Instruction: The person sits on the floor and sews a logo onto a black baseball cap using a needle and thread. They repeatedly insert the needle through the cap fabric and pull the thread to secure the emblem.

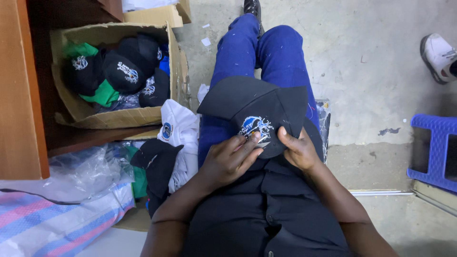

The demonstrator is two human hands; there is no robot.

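Note:
A black cap (259, 102) with a blue and white embroidered emblem lies on my lap, over my blue trousers. My left hand (228, 159) rests on its front panel, fingertips on the emblem and pinching a small pale piece at its lower edge. My right hand (297, 150) grips the cap's right side, thumb on top beside the emblem. The brim points away to the upper left.
A cardboard box (121, 116) at the left holds several black, green and blue caps. Between box and my leg lie a white cap (178, 126) and a black cap (154, 154). Clear plastic bags (85, 169) and a striped sack (43, 226) sit lower left. A blue plastic stool (435, 152) and another person's white shoe (438, 57) are at right.

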